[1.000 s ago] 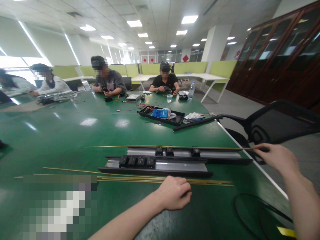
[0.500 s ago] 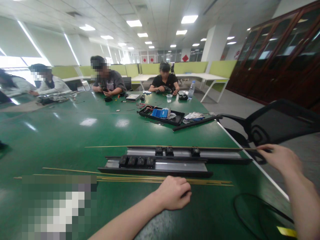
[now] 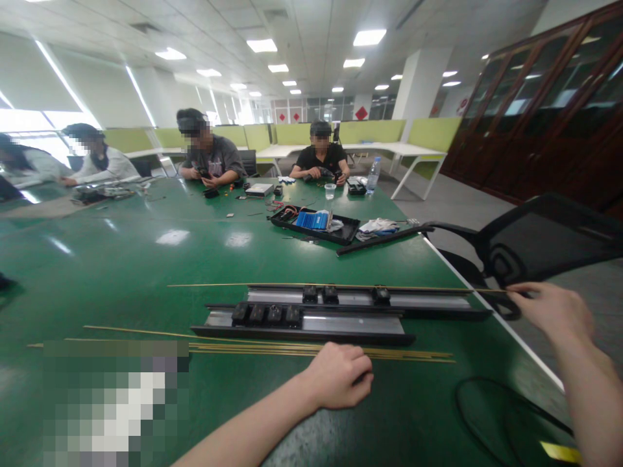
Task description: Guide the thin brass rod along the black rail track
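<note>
My right hand (image 3: pixel 557 311) pinches the right end of a long thin brass-coloured rod (image 3: pixel 219 285). That rod stretches left along the far edge of the rear black-edged metal rail (image 3: pixel 423 299), which carries three small black blocks (image 3: pixel 331 295). A shorter rail (image 3: pixel 350 322) lies nearer me, with several black blocks (image 3: pixel 274 315) grouped at its left. My left hand (image 3: pixel 341 375) rests on the green table, fingers curled, touching a loose bundle of similar thin rods (image 3: pixel 403 354). Nothing shows inside its curled fingers.
Beyond the rails is a black tray (image 3: pixel 350 230) with a blue finned part (image 3: pixel 312 220). Gloves (image 3: pixel 377 228) and a black bar (image 3: pixel 374 243) lie beside it. A chair (image 3: pixel 545 233) stands off the right edge; a black cable (image 3: pixel 506 421) lies near me. Several people sit across.
My right hand has shifted slightly right, and the rod in it has slid a little the same way. The left hand stays in place.
</note>
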`<state>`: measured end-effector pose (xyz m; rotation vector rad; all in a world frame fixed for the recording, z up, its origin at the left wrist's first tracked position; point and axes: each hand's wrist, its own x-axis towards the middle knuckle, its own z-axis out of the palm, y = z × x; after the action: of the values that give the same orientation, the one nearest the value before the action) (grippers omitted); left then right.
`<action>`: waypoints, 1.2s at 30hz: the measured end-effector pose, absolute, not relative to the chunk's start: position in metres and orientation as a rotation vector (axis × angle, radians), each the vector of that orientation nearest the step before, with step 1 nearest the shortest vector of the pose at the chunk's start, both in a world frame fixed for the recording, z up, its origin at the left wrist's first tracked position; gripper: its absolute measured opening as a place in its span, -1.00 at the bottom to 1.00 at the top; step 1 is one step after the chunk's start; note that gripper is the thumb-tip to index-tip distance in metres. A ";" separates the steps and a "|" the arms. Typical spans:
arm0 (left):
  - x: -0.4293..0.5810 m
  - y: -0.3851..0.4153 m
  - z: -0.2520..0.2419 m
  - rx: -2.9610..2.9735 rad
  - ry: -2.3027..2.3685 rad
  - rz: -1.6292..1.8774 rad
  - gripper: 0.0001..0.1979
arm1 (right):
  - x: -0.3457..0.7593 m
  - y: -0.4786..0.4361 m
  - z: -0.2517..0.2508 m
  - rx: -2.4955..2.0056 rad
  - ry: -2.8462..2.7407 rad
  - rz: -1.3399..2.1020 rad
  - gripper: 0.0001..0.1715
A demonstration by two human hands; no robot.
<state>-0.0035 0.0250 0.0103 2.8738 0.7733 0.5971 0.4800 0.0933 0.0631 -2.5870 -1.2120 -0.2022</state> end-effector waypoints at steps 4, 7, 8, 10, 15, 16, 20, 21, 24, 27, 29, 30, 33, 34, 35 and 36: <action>-0.003 0.025 0.011 2.868 0.779 0.588 -0.87 | 0.486 0.094 0.059 -2.567 -1.190 -0.277 -0.45; -0.003 0.025 0.011 2.866 0.774 0.581 -0.87 | 0.490 0.094 0.055 -2.528 -1.204 -0.328 -0.45; -0.003 0.025 0.011 2.867 0.771 0.579 -0.87 | 0.490 0.094 0.055 -2.527 -1.212 -0.320 -0.44; -0.003 0.025 0.010 2.866 0.769 0.574 -0.87 | 0.491 0.093 0.054 -2.535 -1.216 -0.284 -0.41; -0.002 0.026 0.008 2.873 0.774 0.581 -0.87 | 0.488 0.090 0.058 -2.563 -1.159 -0.219 -0.35; -0.002 0.026 0.008 2.877 0.774 0.583 -0.87 | 0.488 0.090 0.058 -2.575 -1.141 -0.212 -0.35; -0.001 0.026 0.010 2.880 0.780 0.591 -0.87 | 0.491 0.089 0.059 -2.591 -1.113 -0.212 -0.34; -0.001 0.026 0.010 2.879 0.779 0.590 -0.87 | 0.493 0.089 0.059 -2.582 -1.115 -0.218 -0.34; -0.001 0.026 0.011 2.874 0.775 0.583 -0.87 | 0.499 0.089 0.055 -2.535 -1.105 -0.242 -0.35; -0.001 0.027 0.011 2.866 0.767 0.581 -0.87 | 0.505 0.088 0.050 -2.500 -1.088 -0.256 -0.37; -0.001 0.027 0.010 2.864 0.760 0.581 -0.88 | 0.507 0.088 0.048 -2.500 -1.080 -0.259 -0.37; -0.001 0.028 0.010 2.864 0.758 0.581 -0.88 | 0.507 0.088 0.048 -2.504 -1.076 -0.264 -0.37; -0.001 0.029 0.008 2.862 0.757 0.586 -0.88 | 0.505 0.088 0.050 -2.522 -1.057 -0.295 -0.34; -0.002 0.029 0.008 2.861 0.759 0.588 -0.88 | 0.503 0.088 0.051 -2.537 -1.047 -0.295 -0.33; -0.002 0.029 0.008 2.861 0.759 0.591 -0.89 | 0.502 0.088 0.052 -2.556 -1.039 -0.283 -0.32; -0.002 0.030 0.007 2.862 0.759 0.590 -0.89 | 0.501 0.088 0.054 -2.577 -1.033 -0.261 -0.31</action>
<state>-0.0020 0.0295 0.0075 2.8617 0.7591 0.5901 0.5015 0.0877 0.0536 -2.5769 -1.0332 -0.2613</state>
